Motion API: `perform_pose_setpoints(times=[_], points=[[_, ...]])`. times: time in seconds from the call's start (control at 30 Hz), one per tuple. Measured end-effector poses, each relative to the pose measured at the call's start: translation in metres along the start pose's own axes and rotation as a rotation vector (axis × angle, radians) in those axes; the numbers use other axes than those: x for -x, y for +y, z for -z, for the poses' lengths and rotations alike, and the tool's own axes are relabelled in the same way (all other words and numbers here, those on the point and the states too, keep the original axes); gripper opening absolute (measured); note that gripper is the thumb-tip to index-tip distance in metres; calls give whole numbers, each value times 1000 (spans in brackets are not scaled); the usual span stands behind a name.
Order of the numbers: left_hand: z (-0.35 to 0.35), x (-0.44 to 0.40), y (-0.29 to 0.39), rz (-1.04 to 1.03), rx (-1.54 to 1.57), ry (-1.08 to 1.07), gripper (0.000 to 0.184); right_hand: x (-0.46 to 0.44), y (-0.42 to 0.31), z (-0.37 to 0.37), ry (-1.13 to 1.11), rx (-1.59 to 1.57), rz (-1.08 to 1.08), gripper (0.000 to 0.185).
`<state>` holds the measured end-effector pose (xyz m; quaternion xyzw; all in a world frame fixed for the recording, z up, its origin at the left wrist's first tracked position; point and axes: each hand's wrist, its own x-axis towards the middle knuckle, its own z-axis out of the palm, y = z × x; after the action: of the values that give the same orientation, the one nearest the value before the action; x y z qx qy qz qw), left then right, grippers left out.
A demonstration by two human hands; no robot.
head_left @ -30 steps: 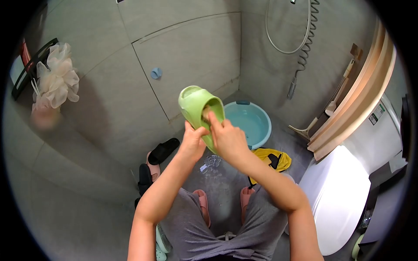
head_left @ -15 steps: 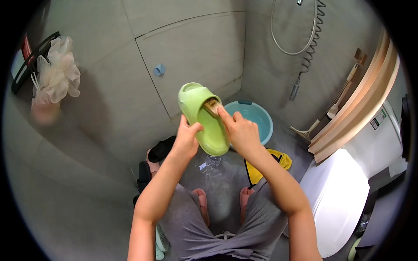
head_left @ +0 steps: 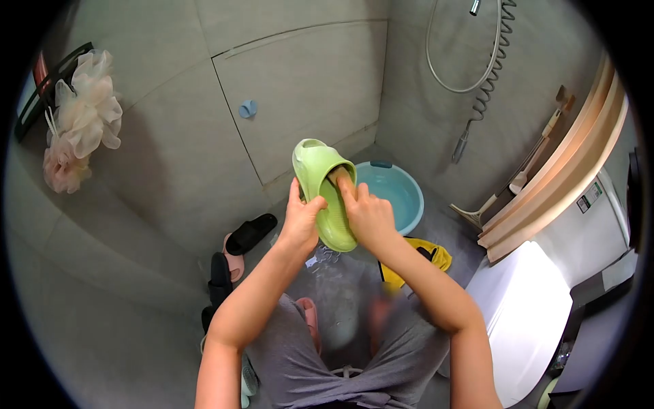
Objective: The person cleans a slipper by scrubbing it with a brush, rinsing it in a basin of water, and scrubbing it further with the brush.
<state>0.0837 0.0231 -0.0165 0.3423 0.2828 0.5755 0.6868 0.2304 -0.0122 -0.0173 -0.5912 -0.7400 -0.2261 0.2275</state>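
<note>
A light green slipper (head_left: 316, 165) is held up in front of me, its strap end pointing away. My left hand (head_left: 300, 219) grips its left edge, thumb over the rim and fingers underneath. My right hand (head_left: 368, 215) is closed on a small scrubbing brush (head_left: 336, 175), pushed under the strap against the insole. Most of the brush is hidden by the strap and my fingers. Behind the slipper, a light blue basin (head_left: 394, 185) of water stands on the floor.
A yellow cloth (head_left: 424, 256) with dark edging lies before the basin. Black slippers (head_left: 252, 234) and a pink slipper (head_left: 234, 262) line the left wall. At right are a white toilet (head_left: 524, 320) and a peach folding screen (head_left: 555, 174). A shower hose (head_left: 492, 68) hangs above.
My right hand has pushed the brush deeper under the strap. The slipper and both hands sit slightly lower, with the slipper's strap end shifted right. The camera view has shifted a little.
</note>
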Motion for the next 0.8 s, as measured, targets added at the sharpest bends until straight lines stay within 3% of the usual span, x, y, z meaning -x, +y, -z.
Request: perform_pose_setpoints(times=[0.17,0.27,0.43,0.5,0.63,0.8], points=[[11,-11,17,-45,-23,5,87,16,-20,31,-124,-75,8,58],[4,1,0,-34,-47,-54,88,1,-4,9,2,-96,-92,62],[3,-4,11,-126,-27,-7,85,5,-7,32,-85,-228,-133,58],[8,-5,14,-72,-16,-27,85,12,-11,39,-165,-306,-139,53],[-4,6,0,-36,1,-104,88,-5,9,18,-34,-328,-236,46],[3,-2,17,-86,-8,-38,83,8,-3,33,-118,-311,-216,46]])
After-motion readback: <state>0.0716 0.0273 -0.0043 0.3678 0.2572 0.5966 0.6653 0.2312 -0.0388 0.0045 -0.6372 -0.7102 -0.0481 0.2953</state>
